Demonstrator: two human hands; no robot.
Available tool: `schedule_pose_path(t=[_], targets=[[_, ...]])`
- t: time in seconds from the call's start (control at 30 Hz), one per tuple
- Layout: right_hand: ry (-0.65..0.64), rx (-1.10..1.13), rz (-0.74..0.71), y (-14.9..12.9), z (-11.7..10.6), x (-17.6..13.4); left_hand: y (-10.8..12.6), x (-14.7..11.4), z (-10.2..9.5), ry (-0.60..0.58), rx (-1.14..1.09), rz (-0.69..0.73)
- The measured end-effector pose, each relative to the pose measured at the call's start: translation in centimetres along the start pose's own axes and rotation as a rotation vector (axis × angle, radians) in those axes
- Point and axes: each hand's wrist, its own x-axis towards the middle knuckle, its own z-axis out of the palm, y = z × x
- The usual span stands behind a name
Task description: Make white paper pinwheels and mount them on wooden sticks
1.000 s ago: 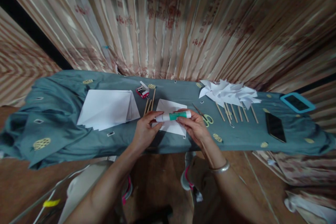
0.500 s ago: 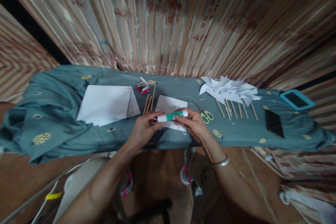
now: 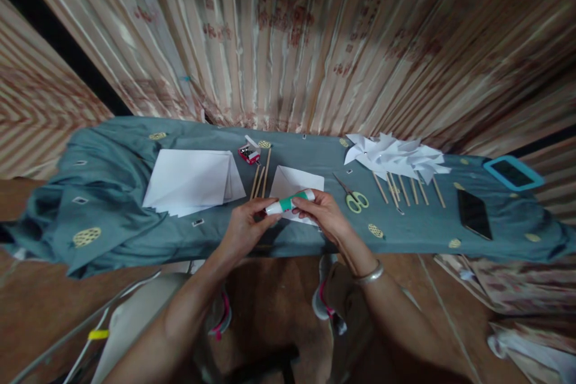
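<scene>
Between my two hands is a glue stick (image 3: 288, 203), white with a green band, tilted with its right end higher. My left hand (image 3: 246, 225) grips its left end between thumb and fingers. On the green part and right end, my right hand (image 3: 324, 213) is closed, with a bracelet on that wrist. Beneath the glue stick lies a creased white paper square (image 3: 301, 177) on the cloth. Thin wooden sticks (image 3: 261, 180) lie just left of it, below a small open red box (image 3: 249, 151) of metal pins. Green-handled scissors (image 3: 356, 200) rest to its right.
A stack of white paper (image 3: 189, 177) lies on the left of the cloth-covered table (image 3: 121, 192). At the back right are several paper pinwheels (image 3: 396, 156) on sticks. A black phone (image 3: 474, 214) and a blue-framed device (image 3: 513, 172) sit at the right end. A curtain (image 3: 279, 42) hangs behind.
The glue stick has tilted more, its left end dipping, and both hands have shifted slightly with it. The whole view has moved a little.
</scene>
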Motion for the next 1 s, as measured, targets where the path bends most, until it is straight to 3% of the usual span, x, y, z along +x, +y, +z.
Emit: schedule_pose_path(t=[0.3, 0.53, 0.63, 0.8, 1.0], targets=[[0.006, -0.027, 0.017, 1.0, 1.8, 1.0, -0.2, -0.5, -1.4, 0.047, 0.205, 0.081], [-0.028, -0.116, -0.021, 1.1, 2.7, 1.2, -0.5, 0.0, -2.2, 0.059, 0.168, 0.013], [0.003, -0.122, -0.070, 0.7, 1.9, 1.4, -1.2, 0.9, -3.5, 0.180, 0.271, -0.003], [0.050, -0.136, -0.143, 0.0, -0.9, 0.9, -2.2, 2.4, -5.6, 0.337, 0.751, 0.077], [0.116, -0.212, -0.218, -0.1, -4.8, 0.0, -2.3, 3.0, -4.6, 0.314, 1.022, -0.012]])
